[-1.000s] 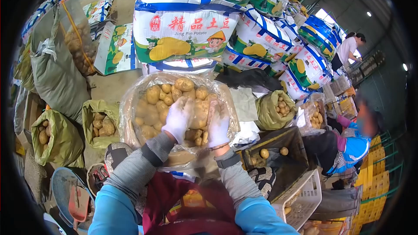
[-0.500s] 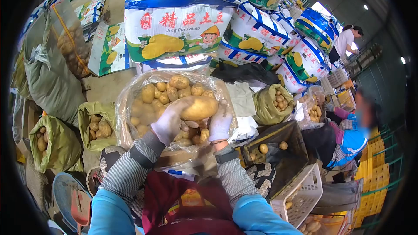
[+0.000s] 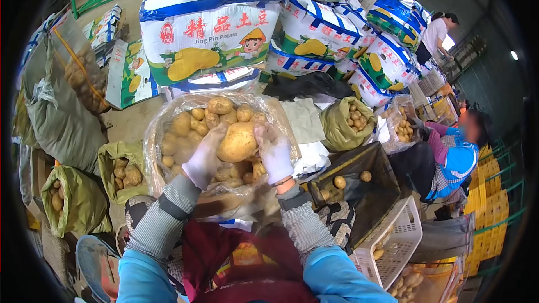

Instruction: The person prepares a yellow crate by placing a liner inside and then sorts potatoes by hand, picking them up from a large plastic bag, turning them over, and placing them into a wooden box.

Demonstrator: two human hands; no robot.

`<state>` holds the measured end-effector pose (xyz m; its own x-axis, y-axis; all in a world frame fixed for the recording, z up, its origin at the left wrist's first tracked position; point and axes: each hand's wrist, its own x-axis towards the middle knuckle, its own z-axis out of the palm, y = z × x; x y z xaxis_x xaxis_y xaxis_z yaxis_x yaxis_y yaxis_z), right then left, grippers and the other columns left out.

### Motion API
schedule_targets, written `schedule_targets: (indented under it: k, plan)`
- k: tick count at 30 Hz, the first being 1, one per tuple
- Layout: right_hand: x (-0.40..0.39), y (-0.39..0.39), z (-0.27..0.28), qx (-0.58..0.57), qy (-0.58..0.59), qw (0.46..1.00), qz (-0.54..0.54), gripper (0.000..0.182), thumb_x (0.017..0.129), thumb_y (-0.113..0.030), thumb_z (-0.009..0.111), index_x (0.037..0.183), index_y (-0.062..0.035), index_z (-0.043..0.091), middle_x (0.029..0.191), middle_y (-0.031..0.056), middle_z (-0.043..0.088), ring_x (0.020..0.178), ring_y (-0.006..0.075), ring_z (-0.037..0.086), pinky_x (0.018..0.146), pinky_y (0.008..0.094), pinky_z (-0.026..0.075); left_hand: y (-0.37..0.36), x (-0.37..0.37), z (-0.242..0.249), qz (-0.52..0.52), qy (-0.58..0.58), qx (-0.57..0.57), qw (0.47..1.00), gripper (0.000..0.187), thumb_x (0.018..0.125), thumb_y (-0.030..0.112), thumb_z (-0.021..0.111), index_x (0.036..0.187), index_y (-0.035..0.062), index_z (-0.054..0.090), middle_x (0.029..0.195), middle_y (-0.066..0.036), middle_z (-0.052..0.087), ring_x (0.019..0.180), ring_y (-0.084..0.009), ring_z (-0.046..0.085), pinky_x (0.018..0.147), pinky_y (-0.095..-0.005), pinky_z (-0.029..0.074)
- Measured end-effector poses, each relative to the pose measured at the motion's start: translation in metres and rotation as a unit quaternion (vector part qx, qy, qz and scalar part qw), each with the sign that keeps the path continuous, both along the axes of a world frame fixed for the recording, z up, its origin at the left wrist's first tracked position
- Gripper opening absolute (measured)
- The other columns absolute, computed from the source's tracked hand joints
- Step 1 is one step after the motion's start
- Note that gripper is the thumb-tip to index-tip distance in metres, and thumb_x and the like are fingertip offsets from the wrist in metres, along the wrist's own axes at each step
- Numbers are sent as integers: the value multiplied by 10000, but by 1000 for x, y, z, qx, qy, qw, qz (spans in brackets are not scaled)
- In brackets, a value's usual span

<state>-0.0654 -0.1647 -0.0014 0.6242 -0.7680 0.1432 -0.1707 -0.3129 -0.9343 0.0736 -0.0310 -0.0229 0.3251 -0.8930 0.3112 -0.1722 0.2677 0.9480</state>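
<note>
A large yellow potato point(image 3: 238, 142) is held between my two white-gloved hands, above a plastic-lined box point(image 3: 152, 140) of potatoes. My left hand point(image 3: 205, 158) grips its left side, with the fingers partly behind it. On the right side, my right hand point(image 3: 273, 152) has its fingers pressed against the potato. Smaller potatoes point(image 3: 220, 105) fill the box behind and below the hands. Loose clear plastic hangs over the box's near edge, under my wrists.
Green sacks of potatoes stand left point(image 3: 76, 205) and right point(image 3: 345, 126). A dark crate point(image 3: 370, 196) and white basket point(image 3: 401, 241) are at the right. Printed potato bags point(image 3: 210, 39) are stacked ahead. A seated person point(image 3: 457, 160) works at the right; another stands farther back.
The held potato has turned from lying lengthwise to showing a rounder face, and my hands have come closer together. The whole view has shifted slightly.
</note>
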Motion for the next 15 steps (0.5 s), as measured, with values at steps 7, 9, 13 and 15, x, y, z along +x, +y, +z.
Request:
schedule_targets:
  k: [7, 9, 13, 15]
  plan:
    - [-13, 16, 21, -73, -132, 985, 80, 529, 803, -32, 765, 1287, 17, 556, 1279, 139, 608, 1139, 206, 606, 909, 292, 508, -9, -2, 22, -143, 474, -54, 867, 531, 939, 33, 525, 1437, 70, 347, 1353, -145, 453, 1241, -234, 496, 1050, -374, 439]
    - [-13, 16, 20, -76, -135, 983, 102, 565, 784, -23, 779, 1298, 11, 547, 1288, 136, 601, 1171, 213, 592, 928, 299, 511, -9, -4, 25, -138, 457, -67, 876, 529, 936, 16, 515, 1435, 59, 347, 1339, -141, 464, 1241, -234, 497, 1067, -373, 420]
    - [-13, 16, 17, -40, -162, 980, 105, 564, 797, -31, 770, 1308, 1, 535, 1306, 134, 585, 1208, 209, 562, 956, 312, 508, -9, -1, 24, -102, 291, -76, 948, 515, 956, 40, 517, 1437, 28, 334, 1324, -135, 478, 1210, -229, 525, 1031, -364, 455]
    - [-15, 17, 23, -26, -141, 985, 93, 542, 833, -45, 744, 1323, -4, 518, 1328, 135, 563, 1224, 208, 542, 976, 320, 501, -9, -5, 34, -74, 348, -39, 934, 481, 974, 97, 530, 1418, 10, 369, 1262, -126, 526, 1136, -213, 574, 917, -331, 520]
